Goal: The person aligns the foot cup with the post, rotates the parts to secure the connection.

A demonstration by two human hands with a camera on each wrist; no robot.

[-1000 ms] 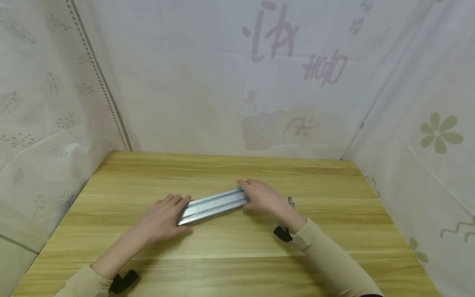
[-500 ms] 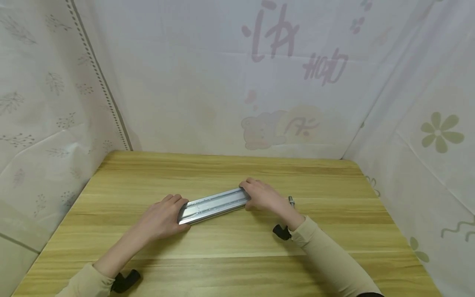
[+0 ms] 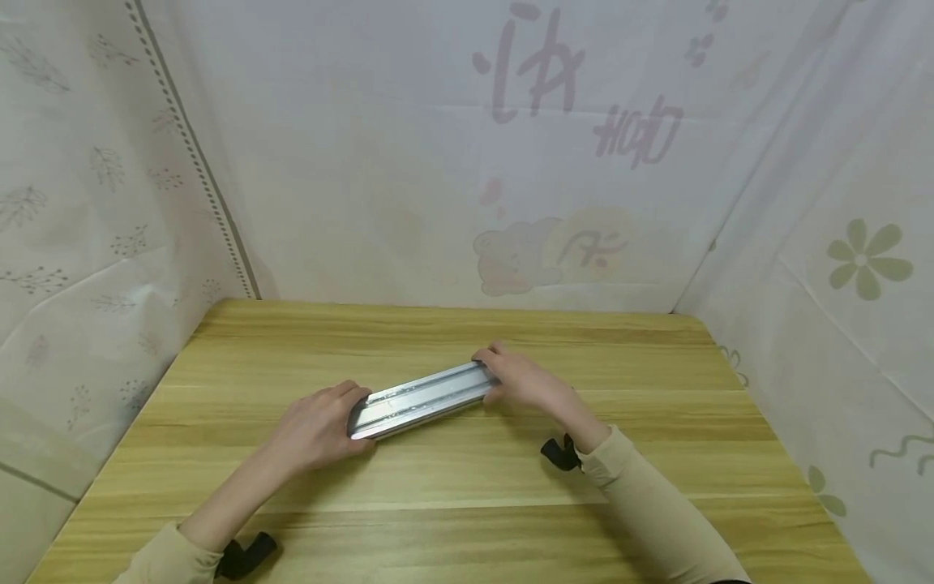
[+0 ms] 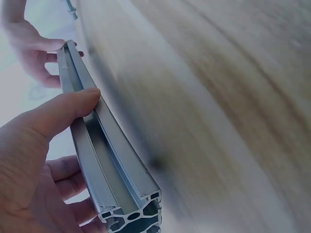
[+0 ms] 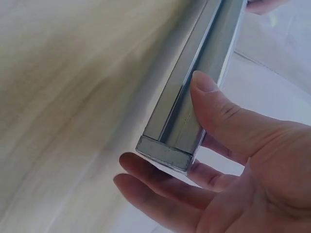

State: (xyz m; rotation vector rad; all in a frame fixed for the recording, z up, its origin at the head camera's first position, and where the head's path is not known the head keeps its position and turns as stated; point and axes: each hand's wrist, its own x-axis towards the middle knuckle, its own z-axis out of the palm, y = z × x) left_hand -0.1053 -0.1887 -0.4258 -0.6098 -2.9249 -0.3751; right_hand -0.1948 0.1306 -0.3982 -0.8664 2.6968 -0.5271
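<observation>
While the left hand point(image 3: 321, 426) and right hand point(image 3: 531, 383) grip its ends, fingers bent to its width, the silvery metal bar point(image 3: 422, 399) is between thumbs and fingers, grooved lengthwise, with hollow channels near the left fingers and a flat closed end beside the right ones

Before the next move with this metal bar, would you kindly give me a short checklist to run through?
1. Left hand grips the metal bar: ok.
2. Right hand grips its other end: ok.
3. Bar parallel to the back edge of the tabletop: not ok, it slants.
4. Bolt-like fitting apart from the bar: ok.
5. Bar's underside undamaged: cannot tell, hidden from view.
</observation>
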